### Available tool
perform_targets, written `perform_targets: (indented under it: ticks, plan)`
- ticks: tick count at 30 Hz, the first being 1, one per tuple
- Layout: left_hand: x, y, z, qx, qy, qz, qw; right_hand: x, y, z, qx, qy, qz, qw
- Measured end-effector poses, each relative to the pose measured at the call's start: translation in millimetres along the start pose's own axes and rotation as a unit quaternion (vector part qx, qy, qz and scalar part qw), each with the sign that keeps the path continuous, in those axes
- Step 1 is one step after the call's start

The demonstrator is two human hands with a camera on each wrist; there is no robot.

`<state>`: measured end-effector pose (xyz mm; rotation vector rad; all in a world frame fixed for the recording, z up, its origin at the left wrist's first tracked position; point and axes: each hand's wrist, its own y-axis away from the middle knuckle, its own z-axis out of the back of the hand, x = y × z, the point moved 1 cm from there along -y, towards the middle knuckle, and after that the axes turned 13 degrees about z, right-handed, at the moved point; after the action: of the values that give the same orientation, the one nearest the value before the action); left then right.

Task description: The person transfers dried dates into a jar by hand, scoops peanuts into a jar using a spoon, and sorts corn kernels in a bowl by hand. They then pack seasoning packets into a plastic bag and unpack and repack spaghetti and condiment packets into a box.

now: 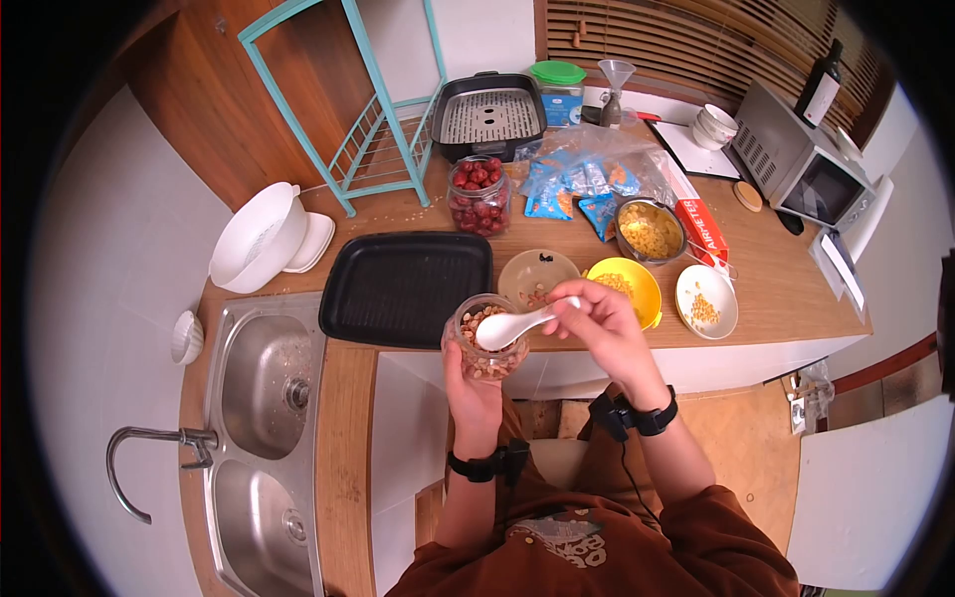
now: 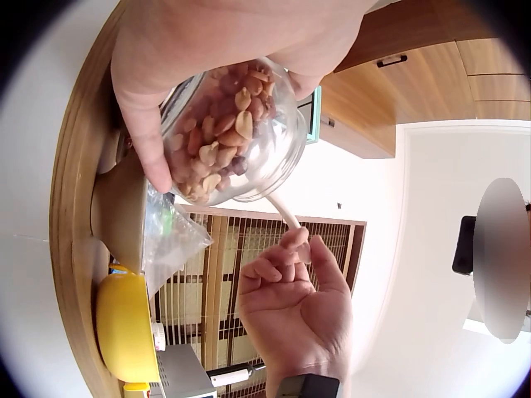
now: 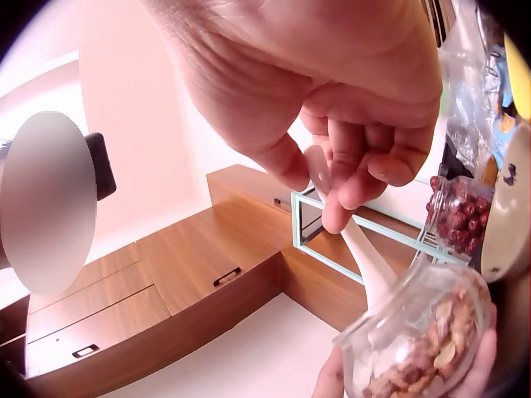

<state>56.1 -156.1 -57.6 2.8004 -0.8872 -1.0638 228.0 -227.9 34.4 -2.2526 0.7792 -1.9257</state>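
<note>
The left hand grips a glass jar of peanuts from below and the side, above the counter's front edge. A white spoon is pinched by its handle end between the right thumb and fingers. Its bowl is at the jar's mouth in the head view; in the right wrist view it reaches inside the glass. The right hand is to the right of the jar. In the left wrist view the jar is tilted, with peanuts gathered on one side.
Behind the jar are a beige bowl with some bits, a black tray and a jar of red fruit. A yellow bowl, a white bowl and a metal bowl stand right. The sink is left.
</note>
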Motion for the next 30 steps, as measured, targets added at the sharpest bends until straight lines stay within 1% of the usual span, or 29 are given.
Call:
perform_targets:
  ticks: [2,8,10,12,16,19,25,27,28,30]
  plan:
    - [1,0,-1,0.002,0.0,-0.001,1.0,-7,6,-5,0.011,-0.025,-0.04,0.999]
    - [3,-1,-2,-0.001,0.012,0.006,1.0,-15,19,-21,0.008,-0.021,-0.025,0.999]
    - [3,-1,-1,0.001,-0.001,-0.005,1.0,-15,20,-22,0.01,-0.021,-0.016,1.0]
    - [4,0,-1,0.006,-0.003,-0.007,1.0,-16,20,-23,0.059,0.052,-0.009,0.997]
    - [4,0,1,0.012,-0.007,-0.011,1.0,-12,20,-24,0.058,0.058,-0.005,0.997]
    - [3,0,-1,0.009,-0.007,-0.01,1.0,-3,18,-24,0.042,0.079,-0.011,0.996]
    - [-1,1,-1,0.009,-0.003,-0.017,1.0,25,11,-18,0.05,0.154,0.018,0.987]
    - [-2,2,-3,0.004,-0.003,-0.022,1.0,41,7,-17,0.104,0.301,0.062,0.946]
    - [-2,2,-3,-0.001,-0.003,-0.026,1.0,43,5,-16,0.104,0.301,0.062,0.946]
    - [-2,0,0,0.001,-0.004,-0.027,1.0,47,1,-16,0.122,0.372,0.194,0.899]
